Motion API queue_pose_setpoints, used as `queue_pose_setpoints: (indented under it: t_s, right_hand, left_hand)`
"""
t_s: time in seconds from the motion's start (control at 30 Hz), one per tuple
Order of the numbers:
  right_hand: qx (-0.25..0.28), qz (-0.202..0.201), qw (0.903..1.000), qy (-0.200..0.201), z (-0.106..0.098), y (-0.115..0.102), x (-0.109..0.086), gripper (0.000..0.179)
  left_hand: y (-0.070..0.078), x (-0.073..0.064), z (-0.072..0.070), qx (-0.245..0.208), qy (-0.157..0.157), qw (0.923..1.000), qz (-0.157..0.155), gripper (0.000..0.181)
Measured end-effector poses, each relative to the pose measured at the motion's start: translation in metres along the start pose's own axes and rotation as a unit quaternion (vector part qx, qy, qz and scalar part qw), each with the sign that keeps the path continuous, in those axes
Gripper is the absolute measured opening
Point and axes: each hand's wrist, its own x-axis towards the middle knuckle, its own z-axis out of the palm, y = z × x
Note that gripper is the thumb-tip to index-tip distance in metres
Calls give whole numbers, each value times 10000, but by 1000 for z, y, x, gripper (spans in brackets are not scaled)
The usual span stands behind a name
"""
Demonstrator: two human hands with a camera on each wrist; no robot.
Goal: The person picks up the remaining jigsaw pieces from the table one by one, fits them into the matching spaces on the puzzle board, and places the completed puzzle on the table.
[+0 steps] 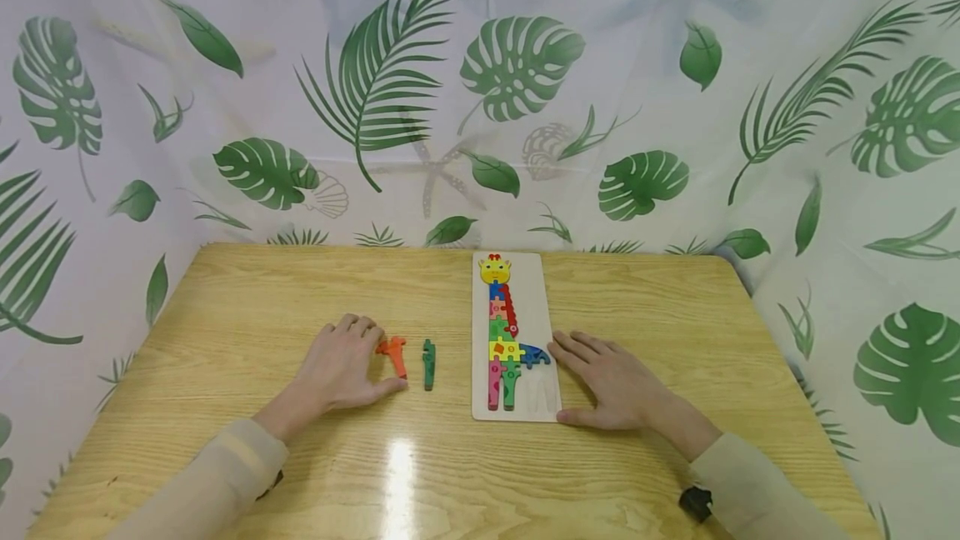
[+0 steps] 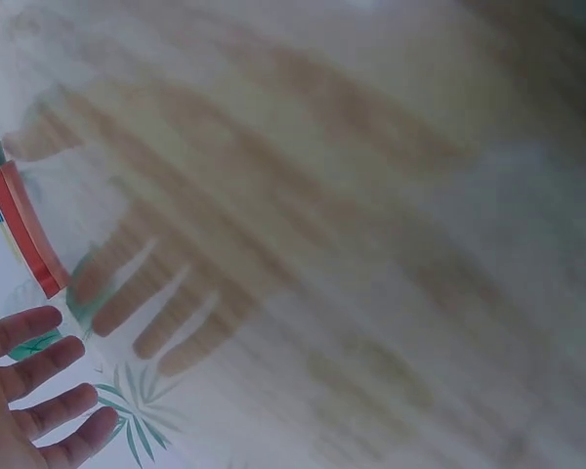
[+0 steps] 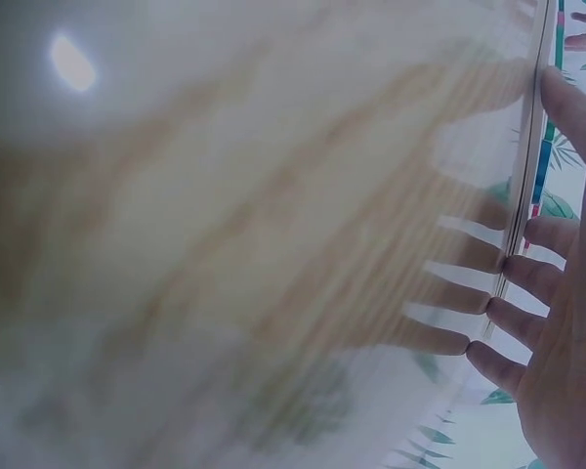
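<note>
On the table, my left hand (image 1: 339, 369) reaches around an orange puzzle piece (image 1: 395, 357), thumb by its lower end and fingers by its upper end. The left wrist view shows that hand's fingers (image 2: 41, 371) spread and fairly straight beside the orange piece. A dark green puzzle piece (image 1: 429, 365) lies just to its right. My right hand (image 1: 618, 382) touches the right edge of a pale wooden puzzle board (image 1: 528, 294) with extended fingertips and thumb. Colourful pieces on the board form a giraffe (image 1: 504, 327), with a blue piece (image 1: 535, 356) at its side and pale leg-shaped recesses (image 1: 542, 394) below that.
The wooden table (image 1: 300, 282) has a glossy light reflection near its front. A white cloth (image 1: 525, 198) printed with green leaves hangs behind and at both sides of it.
</note>
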Motion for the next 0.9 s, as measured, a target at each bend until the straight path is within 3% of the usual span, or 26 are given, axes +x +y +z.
queue_pose_setpoints:
  t_s: [0.33, 0.9]
  right_hand:
    - [16, -10, 10000, 38, 0, 1, 0, 102]
    - [7, 21, 10000, -35, 0, 0, 0, 103]
  left_hand:
    - [0, 1, 6, 185, -64, 9998, 21, 86]
    - [0, 1, 3, 212, -84, 9997, -103, 82]
